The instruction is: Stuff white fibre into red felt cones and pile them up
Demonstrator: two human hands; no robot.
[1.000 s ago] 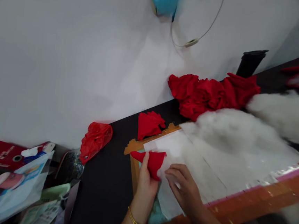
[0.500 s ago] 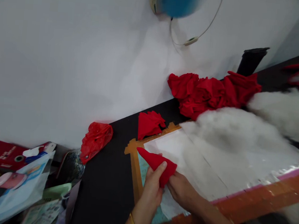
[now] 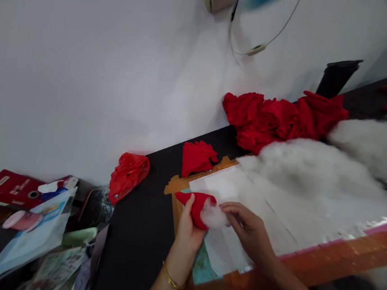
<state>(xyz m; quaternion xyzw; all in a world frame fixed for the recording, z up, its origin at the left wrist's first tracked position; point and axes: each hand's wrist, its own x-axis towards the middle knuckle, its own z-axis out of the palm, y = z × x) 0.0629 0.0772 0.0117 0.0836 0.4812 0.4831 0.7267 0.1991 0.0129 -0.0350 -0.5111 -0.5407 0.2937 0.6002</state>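
A red cloth cone [image 3: 197, 208] lies on its side in the grip of my left hand [image 3: 188, 223], its tip toward the left and its wide mouth toward the right. White fluffy stuffing [image 3: 215, 215] bulges out of that mouth. My right hand [image 3: 245, 224] pinches the stuffing's outer edge with thumb and fingers, just right of the opening. Both hands are above the taped white sheet [image 3: 223, 251]. Beyond them a large mound of white stuffing [image 3: 300, 168] rests on the same sheet.
A small stack of red cloth pieces [image 3: 198, 158] and a big red heap [image 3: 280, 118] lie along the wall. At left are a red plastic bag [image 3: 129, 175], a red box [image 3: 11, 188] and a pink spool [image 3: 24, 220]. A black container [image 3: 338, 78] stands at the back right.
The cone's mouth has turned into view, with white stuffing now showing out of it. My right hand has drawn back slightly to the right. The whole view has shifted a little.
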